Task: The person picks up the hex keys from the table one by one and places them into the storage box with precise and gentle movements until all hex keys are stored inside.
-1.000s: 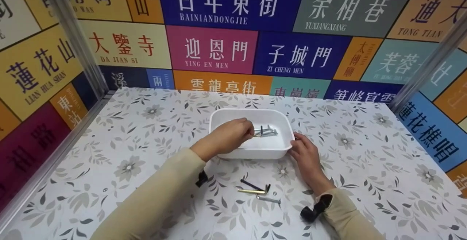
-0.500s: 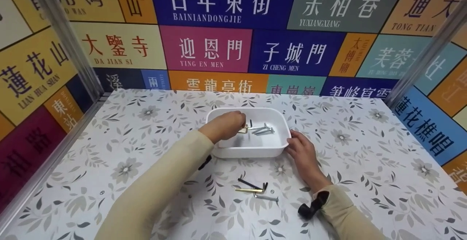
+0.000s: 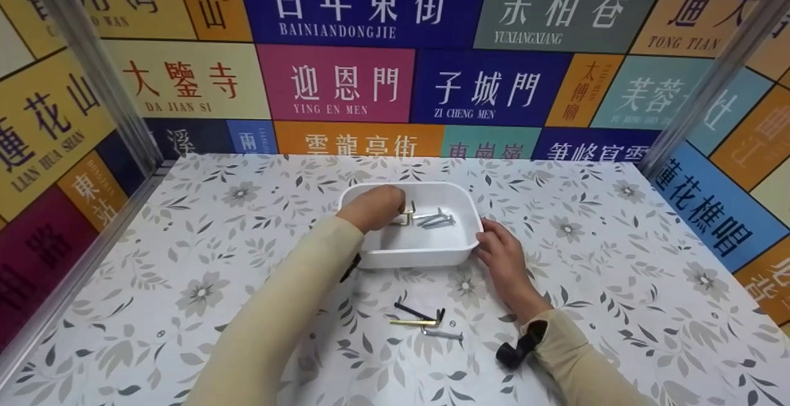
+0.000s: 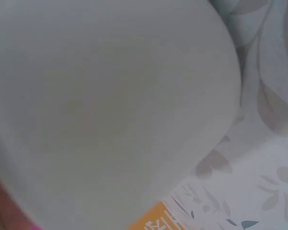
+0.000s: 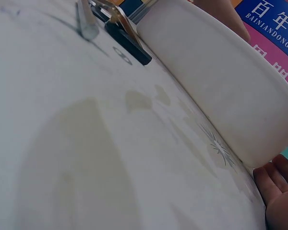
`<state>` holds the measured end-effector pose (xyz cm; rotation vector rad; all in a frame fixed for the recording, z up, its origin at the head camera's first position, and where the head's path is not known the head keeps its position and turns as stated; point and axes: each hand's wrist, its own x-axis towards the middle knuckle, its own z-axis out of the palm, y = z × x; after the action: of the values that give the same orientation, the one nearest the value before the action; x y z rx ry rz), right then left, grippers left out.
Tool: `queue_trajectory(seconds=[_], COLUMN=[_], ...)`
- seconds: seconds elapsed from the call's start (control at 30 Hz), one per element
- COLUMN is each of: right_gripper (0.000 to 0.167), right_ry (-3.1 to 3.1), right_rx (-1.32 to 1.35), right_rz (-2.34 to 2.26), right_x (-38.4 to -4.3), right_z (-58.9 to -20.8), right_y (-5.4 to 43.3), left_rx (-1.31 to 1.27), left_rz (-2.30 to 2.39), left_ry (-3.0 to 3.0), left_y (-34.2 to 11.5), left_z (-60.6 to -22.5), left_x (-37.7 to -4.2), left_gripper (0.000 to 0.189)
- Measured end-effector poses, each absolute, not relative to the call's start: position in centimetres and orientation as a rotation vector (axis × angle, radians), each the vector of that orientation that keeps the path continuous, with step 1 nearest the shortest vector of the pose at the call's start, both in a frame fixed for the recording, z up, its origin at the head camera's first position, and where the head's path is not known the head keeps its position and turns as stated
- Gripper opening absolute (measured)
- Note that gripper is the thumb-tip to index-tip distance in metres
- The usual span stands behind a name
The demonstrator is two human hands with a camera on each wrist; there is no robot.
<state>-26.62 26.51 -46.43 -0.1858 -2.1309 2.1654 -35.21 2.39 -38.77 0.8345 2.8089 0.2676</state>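
A white plastic tub (image 3: 413, 259) stands mid-table in the head view. My left hand (image 3: 372, 207) reaches into its left side, fingers curled by the gold hex keys (image 3: 400, 223); it seems to pinch one, though the fingertips are hidden. A dark hex key (image 3: 413, 207) lies just beyond, and several silver bolts (image 3: 437, 221) lie to the right inside the tub. My right hand (image 3: 501, 250) grips the tub's right end. The right wrist view shows that hand's fingers (image 5: 278, 177) at the tub's lower corner. Only the tub's wall (image 4: 110, 105) fills the left wrist view.
In front of the tub, a black hex key (image 3: 415, 311), a gold hex key (image 3: 412, 323) and a silver bolt (image 3: 445, 335) lie on the floral tablecloth (image 3: 278, 344). A colourful sign-printed wall (image 3: 336, 85) rises behind, with metal posts (image 3: 108, 73) at the corners.
My left hand has shifted left and back inside the tub, with gold hex keys moving left too and apart from the bolts. My right hand keeps its place on the tub. The head view has shifted slightly.
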Motion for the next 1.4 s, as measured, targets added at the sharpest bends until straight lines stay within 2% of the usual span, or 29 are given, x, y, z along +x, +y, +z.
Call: queue_trajectory(seconds=[0.57, 0.93, 1.27, 1.4], right_gripper=[0.045, 0.045, 0.044, 0.045], right_ry=[-2.158, -2.143, -2.105, -2.117], right_rx=[-0.202, -0.188, -0.200, -0.205], right_rz=[2.138, 2.154, 2.174, 2.174], right_x=[-26.6, -26.7, -26.7, -26.6], right_z=[-46.3, -46.5, -46.4, -46.5], right_y=[26.4, 26.6, 26.5, 26.3], left_rx=[0.783, 0.874, 0.972, 1.069], left_rz=[0.287, 0.268, 0.081, 0.053], left_ry=[2.778, 2.843, 2.916, 3.002], left_y=[2.4, 2.4, 2.4, 2.0], left_z=[-40.8, -40.9, -39.7, -38.5], left_x=[-35.8, -35.7, -34.6, -33.2], left_gripper=[0.014, 0.012, 0.012, 0.014])
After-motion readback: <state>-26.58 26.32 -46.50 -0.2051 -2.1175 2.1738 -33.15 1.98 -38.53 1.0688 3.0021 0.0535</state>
